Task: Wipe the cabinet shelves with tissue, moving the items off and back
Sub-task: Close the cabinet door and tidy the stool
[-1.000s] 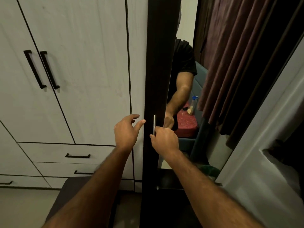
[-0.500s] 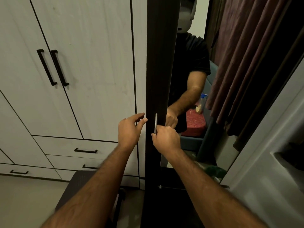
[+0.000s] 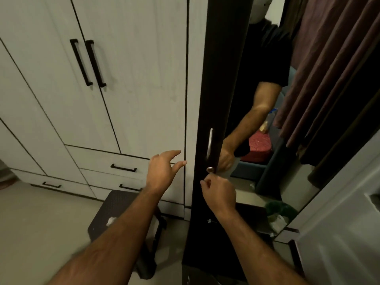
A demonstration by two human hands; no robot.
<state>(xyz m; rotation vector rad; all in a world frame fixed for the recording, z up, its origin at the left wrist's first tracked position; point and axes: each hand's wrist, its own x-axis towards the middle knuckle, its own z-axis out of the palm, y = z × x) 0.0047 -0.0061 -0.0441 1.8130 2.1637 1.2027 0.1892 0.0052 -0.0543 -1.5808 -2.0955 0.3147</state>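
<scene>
Mirrored cabinet door (image 3: 218, 99), dark-framed and closed, with a vertical metal handle (image 3: 209, 145) and a small round lock or knob (image 3: 210, 169) just beneath it. Right hand (image 3: 219, 194) sits just below the knob, fingers curled as if pinching something small; whether it holds a key cannot be told. Left hand (image 3: 163, 171) hovers with fingers spread and relaxed, empty, near the seam between the dark door and the white wardrobe (image 3: 131, 79). Shelves to be wiped are hidden behind the door. A crumpled white tissue (image 3: 112, 221) lies on the dark stool (image 3: 123, 212) below the left forearm. Probable risks: fingers slipping off the small knob, the door swinging out against the stool, or the left fingertips being caught at the seam.
</scene>
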